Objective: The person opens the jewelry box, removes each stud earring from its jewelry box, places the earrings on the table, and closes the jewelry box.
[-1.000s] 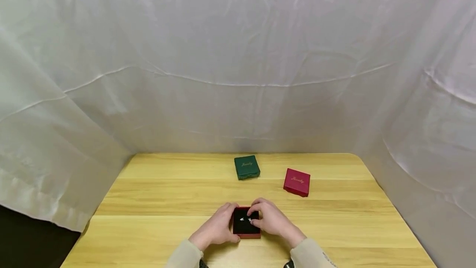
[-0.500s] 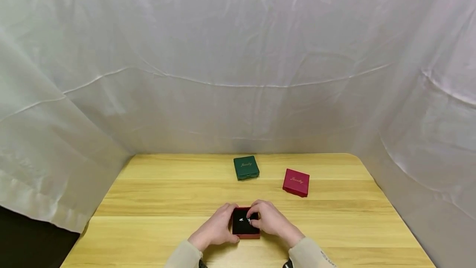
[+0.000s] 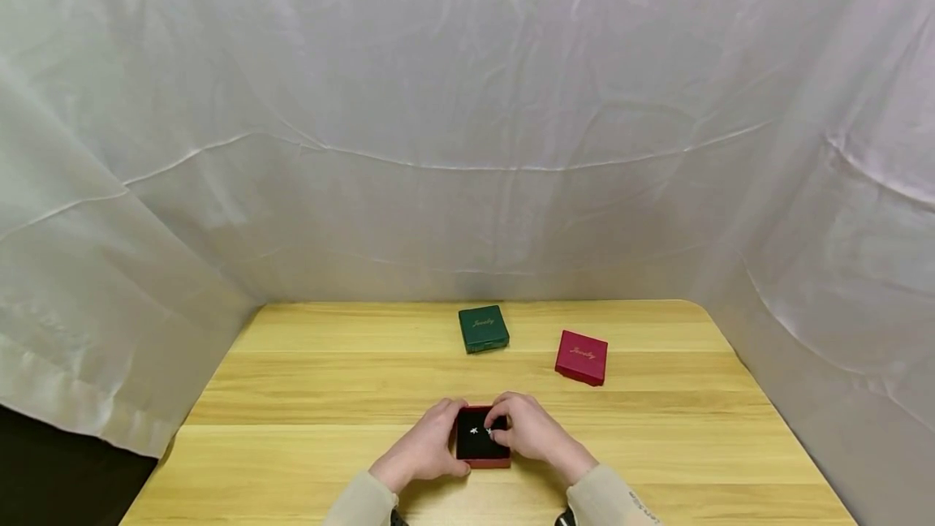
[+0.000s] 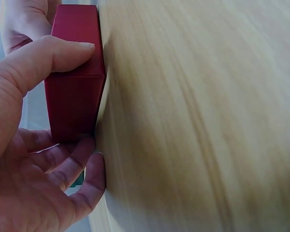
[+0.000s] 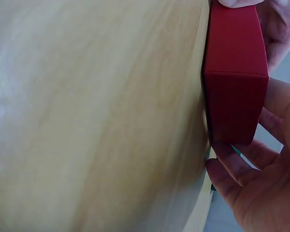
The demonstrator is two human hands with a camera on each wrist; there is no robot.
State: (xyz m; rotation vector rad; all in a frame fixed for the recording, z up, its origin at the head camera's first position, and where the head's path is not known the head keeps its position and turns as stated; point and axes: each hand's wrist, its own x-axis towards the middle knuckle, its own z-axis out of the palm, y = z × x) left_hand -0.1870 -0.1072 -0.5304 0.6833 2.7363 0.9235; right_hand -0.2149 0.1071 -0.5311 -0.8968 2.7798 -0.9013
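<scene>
Wooden table (image 3: 307, 396), open red box (image 3: 489, 464) between two hands

On the table, the box sits flat and square. Its sides are smooth and plain; black padding (image 3: 482, 449) fills it, carrying two small, shiny white star-like pieces side by side. The left hand (image 3: 429, 443) grips the box, thumb on the near wall, fingers at the far one. The right hand (image 3: 536, 432) bends thumb and forefinger together, pinching the right white piece (image 3: 489, 432).

A person wears pale beige: a left sleeve (image 3: 360, 502), plain where it shows, and a right sleeve (image 3: 606, 500) bearing dark lettering (image 3: 643, 507), too small to read fully. A black object (image 3: 398, 518) shows at the left sleeve's inner edge; a second black object (image 3: 566, 519), with pale detail, shows at the right's.
</scene>
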